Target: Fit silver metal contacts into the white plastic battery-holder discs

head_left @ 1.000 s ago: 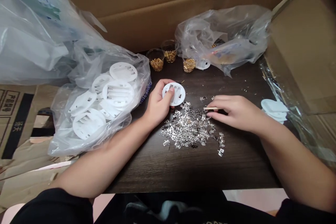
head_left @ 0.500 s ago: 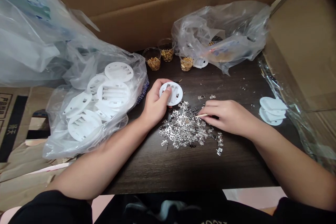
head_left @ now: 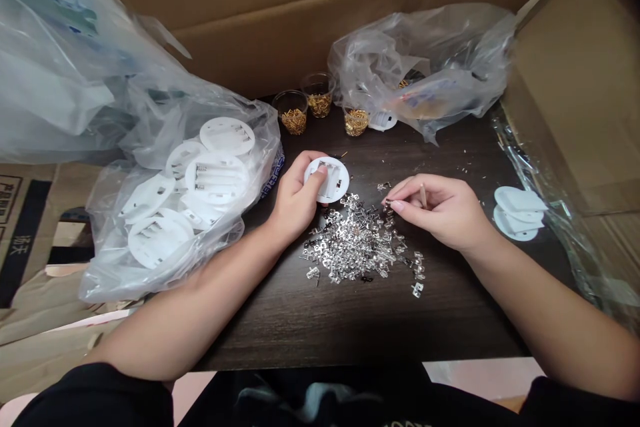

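Observation:
My left hand (head_left: pixel 299 195) is closed round the edge of a white round battery holder (head_left: pixel 336 181), thumb on its face, slots facing up. Just in front of it lies a heap of small silver battery contacts (head_left: pixel 350 247), some with springs. Over the heap's right edge is my right hand (head_left: pixel 440 210), closed, pinching a small metal battery contact (head_left: pixel 389 202) between thumb and forefinger. A thin wooden stick (head_left: pixel 423 195) is tucked among the fingers of that same hand, pointing up.
On the left, a clear plastic bag (head_left: pixel 260 127) holds several white battery holders (head_left: pixel 216 177). Cups of gold-coloured parts (head_left: pixel 293 121) stand at the back beside another plastic bag (head_left: pixel 465 67). A small stack of white holders (head_left: pixel 520 203) sits right. Cardboard walls (head_left: pixel 250 27) enclose the dark table.
My right hand has lifted from the heap and turned, now with a contact between its fingertips. The wooden stick, earlier pointing into the heap, now points upward. My left hand stays put.

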Tool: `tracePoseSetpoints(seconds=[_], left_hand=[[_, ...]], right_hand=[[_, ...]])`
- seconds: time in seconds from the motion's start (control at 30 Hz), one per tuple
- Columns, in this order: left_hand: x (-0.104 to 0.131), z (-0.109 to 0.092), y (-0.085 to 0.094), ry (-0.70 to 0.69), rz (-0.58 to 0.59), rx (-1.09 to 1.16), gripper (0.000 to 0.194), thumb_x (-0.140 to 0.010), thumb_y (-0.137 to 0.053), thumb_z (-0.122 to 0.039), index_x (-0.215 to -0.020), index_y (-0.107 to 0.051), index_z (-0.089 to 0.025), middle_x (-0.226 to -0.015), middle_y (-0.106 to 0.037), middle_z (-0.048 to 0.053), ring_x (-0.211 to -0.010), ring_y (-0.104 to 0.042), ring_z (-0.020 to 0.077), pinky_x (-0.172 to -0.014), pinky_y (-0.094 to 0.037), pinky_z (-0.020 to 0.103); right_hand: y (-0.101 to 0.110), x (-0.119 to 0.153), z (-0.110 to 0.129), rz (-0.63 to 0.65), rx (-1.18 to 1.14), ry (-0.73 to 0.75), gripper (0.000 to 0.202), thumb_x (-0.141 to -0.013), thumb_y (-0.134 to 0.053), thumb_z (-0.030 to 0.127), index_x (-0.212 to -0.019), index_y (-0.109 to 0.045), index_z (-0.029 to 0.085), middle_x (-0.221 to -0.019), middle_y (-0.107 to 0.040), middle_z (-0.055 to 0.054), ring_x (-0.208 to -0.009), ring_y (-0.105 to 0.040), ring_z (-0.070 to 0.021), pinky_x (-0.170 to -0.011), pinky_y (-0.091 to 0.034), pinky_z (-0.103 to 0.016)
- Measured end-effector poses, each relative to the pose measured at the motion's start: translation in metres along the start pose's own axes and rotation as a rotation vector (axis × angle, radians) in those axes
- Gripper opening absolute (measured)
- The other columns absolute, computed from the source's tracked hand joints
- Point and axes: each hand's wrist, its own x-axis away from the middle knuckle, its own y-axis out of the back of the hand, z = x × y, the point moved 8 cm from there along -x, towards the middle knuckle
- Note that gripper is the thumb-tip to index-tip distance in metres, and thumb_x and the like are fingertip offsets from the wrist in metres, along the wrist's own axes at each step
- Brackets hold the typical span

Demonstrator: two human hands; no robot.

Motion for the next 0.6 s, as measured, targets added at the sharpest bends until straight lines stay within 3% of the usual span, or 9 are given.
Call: tracePoseSetpoints(seconds=[0.13, 0.27, 0.43, 0.53, 0.6], left_hand=[[0.002, -0.004, -0.002, -0.011, 0.027, 0.021, 0.024, -0.094, -0.061, -0.047, -0.1, -0.064, -0.024, -0.083, -0.067, 0.002, -0.065, -0.059, 0.0129, -0.055, -0.049, 0.024], [0.005, -0.009, -0.004, -0.035, 0.043, 0.061, 0.04, -0.096, -0.056, -0.061, -0.093, -0.067, -0.023, -0.079, -0.065, 0.003, -0.063, -0.058, 0.0136, -0.054, -0.048, 0.026], [0.007, -0.008, -0.004, -0.01, 0.028, 0.133, 0.057, -0.094, -0.047, -0.075, -0.092, -0.068, -0.023, -0.075, -0.067, 0.004, -0.058, -0.058, 0.0137, -0.049, -0.045, 0.027], [0.007, -0.008, -0.005, -0.005, 0.046, 0.128, 0.063, -0.094, -0.042, -0.079, -0.093, -0.068, -0.022, -0.073, -0.067, 0.004, -0.055, -0.056, 0.0133, -0.047, -0.044, 0.027], [0.008, -0.008, -0.005, -0.012, 0.058, 0.13, 0.063, -0.096, -0.04, -0.079, -0.094, -0.068, -0.022, -0.071, -0.065, 0.003, -0.052, -0.055, 0.0124, -0.045, -0.043, 0.027]], right_hand=[[-0.003, -0.004, -0.011, 0.0, -0.142, -0.072, 0.016, -0.081, -0.084, 0.037, -0.087, -0.077, 0.024, -0.085, -0.075, -0.002, -0.061, -0.06, -0.0121, -0.053, -0.047, -0.027], [-0.004, -0.008, -0.001, 0.028, -0.11, -0.016, 0.01, -0.085, -0.081, 0.035, -0.09, -0.082, 0.026, -0.093, -0.076, -0.004, -0.075, -0.066, -0.0155, -0.061, -0.051, -0.029], [-0.005, -0.025, 0.019, -0.046, -0.003, -0.033, 0.018, -0.083, -0.083, 0.04, -0.092, -0.081, 0.024, -0.079, -0.072, -0.002, -0.062, -0.058, -0.0133, -0.054, -0.044, -0.028], [-0.014, -0.043, 0.044, -0.089, 0.103, 0.073, 0.016, -0.085, -0.081, 0.038, -0.093, -0.08, 0.024, -0.071, -0.068, 0.0, -0.056, -0.053, -0.0116, -0.051, -0.042, -0.028], [-0.025, -0.052, 0.063, -0.072, 0.209, 0.228, 0.011, -0.088, -0.078, 0.034, -0.092, -0.08, 0.024, -0.077, -0.072, 0.0, -0.061, -0.058, -0.0135, -0.057, -0.047, -0.03]])
